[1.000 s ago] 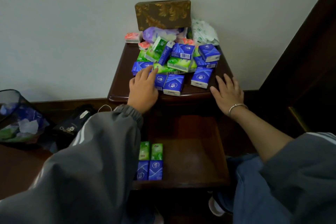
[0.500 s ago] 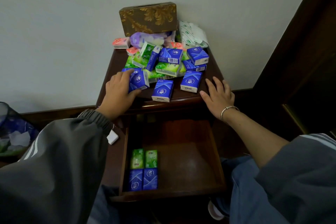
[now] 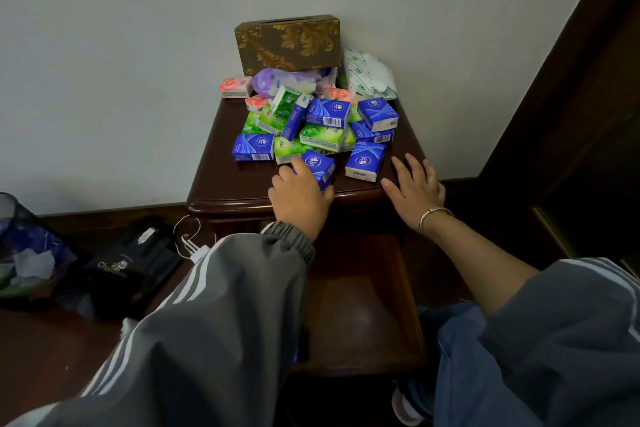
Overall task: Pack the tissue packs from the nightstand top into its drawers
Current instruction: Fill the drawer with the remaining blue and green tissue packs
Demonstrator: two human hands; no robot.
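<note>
A heap of blue and green tissue packs (image 3: pixel 325 130) lies on the dark wooden nightstand top (image 3: pixel 221 180), with pink ones behind. My left hand (image 3: pixel 299 196) grips a blue tissue pack (image 3: pixel 319 165) at the front of the heap, fingers on its left side and thumb on its right. My right hand (image 3: pixel 415 187) rests flat on the top's front right corner, beside another blue pack (image 3: pixel 365 161). A third blue pack (image 3: pixel 253 147) lies alone at the heap's left. The open drawer (image 3: pixel 363 305) is below; my left sleeve hides its left half.
A brown and gold tissue box (image 3: pixel 289 43) stands against the wall, with a purple bag (image 3: pixel 284 81) and a white wrapped bundle (image 3: pixel 369 76) beside it. A black bag (image 3: pixel 135 260), a white charger cable (image 3: pixel 192 243) and a bin (image 3: pixel 24 253) sit on the floor at left.
My left hand let go of the blue pack at the heap's left and moved right onto the front middle blue pack. My right hand stayed put. The view shifted.
</note>
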